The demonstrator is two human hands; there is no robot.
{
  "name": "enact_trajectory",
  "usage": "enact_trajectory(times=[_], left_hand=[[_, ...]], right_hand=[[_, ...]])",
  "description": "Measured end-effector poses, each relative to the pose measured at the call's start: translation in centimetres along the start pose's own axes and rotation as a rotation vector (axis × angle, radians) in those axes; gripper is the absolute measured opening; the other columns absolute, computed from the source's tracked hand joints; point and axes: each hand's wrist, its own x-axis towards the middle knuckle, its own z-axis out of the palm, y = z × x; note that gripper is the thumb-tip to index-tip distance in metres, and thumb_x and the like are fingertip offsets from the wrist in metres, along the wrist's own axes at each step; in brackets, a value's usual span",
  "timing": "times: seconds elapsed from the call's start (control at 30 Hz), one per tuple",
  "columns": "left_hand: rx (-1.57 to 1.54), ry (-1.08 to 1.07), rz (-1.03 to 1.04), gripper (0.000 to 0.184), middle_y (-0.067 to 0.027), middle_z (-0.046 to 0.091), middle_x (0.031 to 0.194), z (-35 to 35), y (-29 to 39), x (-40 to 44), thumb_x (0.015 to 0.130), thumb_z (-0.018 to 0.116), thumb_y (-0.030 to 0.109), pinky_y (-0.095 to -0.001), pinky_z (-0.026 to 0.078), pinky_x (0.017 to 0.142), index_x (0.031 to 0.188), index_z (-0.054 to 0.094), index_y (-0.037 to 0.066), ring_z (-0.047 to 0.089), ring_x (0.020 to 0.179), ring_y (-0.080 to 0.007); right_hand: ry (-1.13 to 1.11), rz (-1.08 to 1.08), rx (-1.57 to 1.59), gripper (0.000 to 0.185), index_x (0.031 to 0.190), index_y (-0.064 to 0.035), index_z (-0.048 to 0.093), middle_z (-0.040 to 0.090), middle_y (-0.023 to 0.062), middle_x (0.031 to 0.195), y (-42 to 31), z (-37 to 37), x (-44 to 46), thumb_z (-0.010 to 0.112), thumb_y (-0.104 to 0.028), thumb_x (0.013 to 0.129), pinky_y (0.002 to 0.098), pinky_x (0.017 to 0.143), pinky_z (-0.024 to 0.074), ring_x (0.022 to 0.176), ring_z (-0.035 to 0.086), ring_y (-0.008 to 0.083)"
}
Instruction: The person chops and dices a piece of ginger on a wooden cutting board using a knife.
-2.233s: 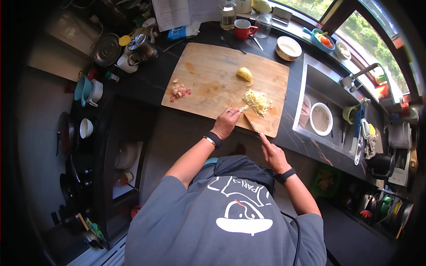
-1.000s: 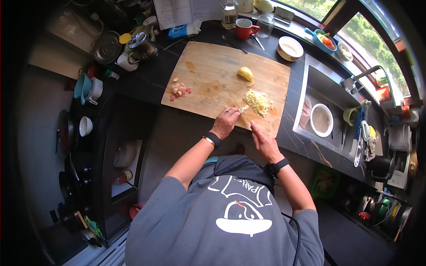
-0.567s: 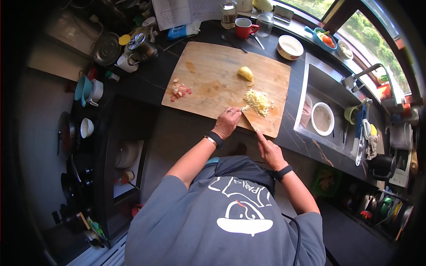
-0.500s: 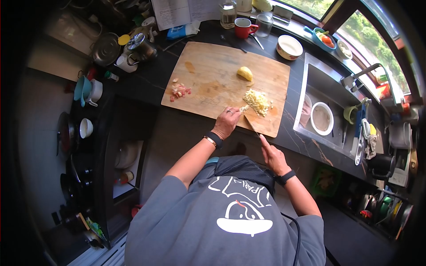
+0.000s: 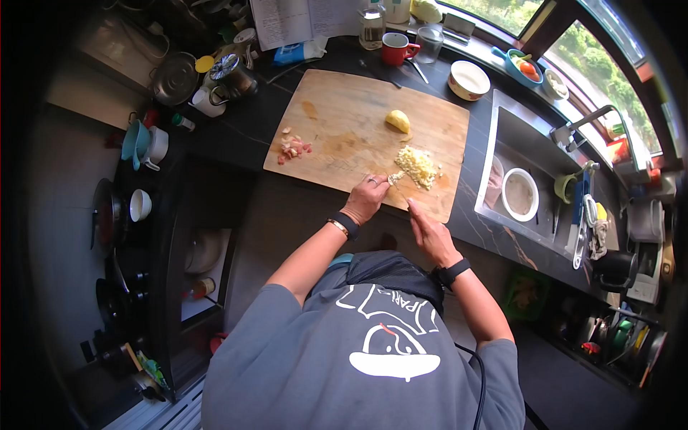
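On the wooden cutting board (image 5: 344, 107), my left hand (image 5: 366, 197) is closed, its bunched fingertips pressing small pale potato pieces (image 5: 393, 178) near the front edge. My right hand (image 5: 433, 233) wraps round the handle of a knife (image 5: 402, 192). The blade is seen nearly edge-on and points at the pieces by my left fingertips. Just beyond it lies a heap of diced potato (image 5: 418, 166). Half a yellow potato (image 5: 398, 121) rests farther back. Small pink and whitish chopped pieces (image 5: 294, 147) sit at the board's left; I cannot tell their kind.
Right of the board is a sink (image 5: 494, 150) with a white bowl (image 5: 519, 195) in it. A red mug (image 5: 395, 50), a glass (image 5: 428, 44) and a patterned bowl (image 5: 469, 80) stand behind the board. A metal pot (image 5: 234, 76) and white cup (image 5: 207, 102) are at left.
My right hand with the knife has moved left and slightly forward, closer to my left hand. The left hand stays almost in place. The view has shifted slightly.
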Motion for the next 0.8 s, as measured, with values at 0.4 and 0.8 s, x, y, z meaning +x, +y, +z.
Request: enact_trajectory(times=[0.4, 0.8], left_hand=[[0.069, 0.04, -0.023, 0.015, -0.0095, 0.067, 0.102, 0.0, 0.3, -0.4, 0.084, 0.068, 0.004, -0.0367, 0.054, 0.082, 0.099, 0.067, 0.005, 0.063, 0.093, -0.0294], [0.057, -0.029, -0.032, 0.015, -0.0111, 0.067, 0.102, -0.1, -0.2, -0.7, 0.085, 0.059, 0.003, -0.0371, 0.055, 0.08, 0.098, 0.066, 0.003, 0.066, 0.093, -0.0288]], right_hand=[[-0.246, 0.192, -0.159, 0.059, 0.152, -0.019, 0.037, 0.066, 0.0214, 0.086, 0.4, -0.8, -2.9, 0.056, -0.011, 0.096, 0.0471, 0.07, 0.0533, 0.078, 0.066, 0.0391], [-0.135, 0.09, 0.065, 0.057, 0.151, -0.0157, 0.038, 0.063, 0.0227, 0.081, -1.2, -2.9, -2.1, 0.056, -0.009, 0.097, 0.0463, 0.069, 0.0502, 0.075, 0.064, 0.0391]])
